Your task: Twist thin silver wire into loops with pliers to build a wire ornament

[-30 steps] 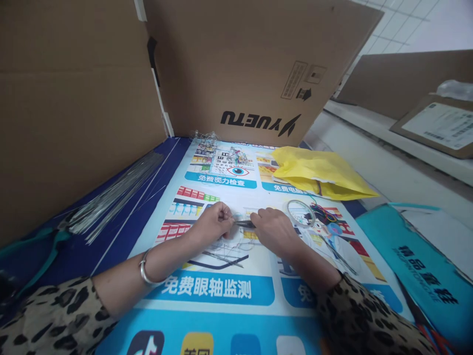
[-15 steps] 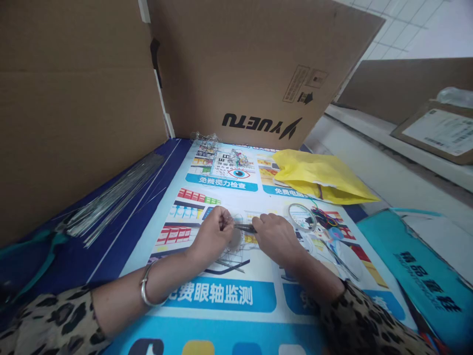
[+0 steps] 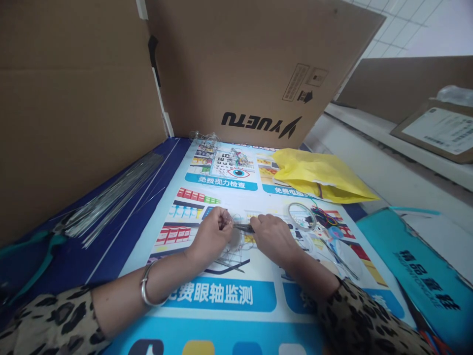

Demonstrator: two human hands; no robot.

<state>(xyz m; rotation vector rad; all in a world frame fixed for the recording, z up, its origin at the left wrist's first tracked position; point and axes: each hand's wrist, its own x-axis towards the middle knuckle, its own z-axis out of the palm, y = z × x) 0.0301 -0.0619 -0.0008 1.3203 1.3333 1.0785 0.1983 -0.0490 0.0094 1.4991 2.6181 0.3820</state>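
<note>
My left hand [image 3: 213, 230] is closed in a pinch on thin wire [image 3: 237, 218], which loops out at its fingertips. My right hand [image 3: 275, 240] is wrapped round slim dark tweezers [image 3: 243, 228]. Their tips point left and meet the wire at my left fingertips. The exact contact is too small to make out. Below the hands, several thin wire pieces [image 3: 232, 261] lie on the printed sheet [image 3: 258, 323].
A bundle of straight wires [image 3: 118, 197] and green-handled pliers [image 3: 48, 256] lie at left. A tape roll [image 3: 302, 217], coloured cords [image 3: 327, 217], a yellow bag [image 3: 321, 175] and a teal box [image 3: 424, 276] are at right. Cardboard walls [image 3: 240, 64] stand behind.
My right hand and the tweezers have shifted very slightly to the left. The left hand keeps its pinch in nearly the same place.
</note>
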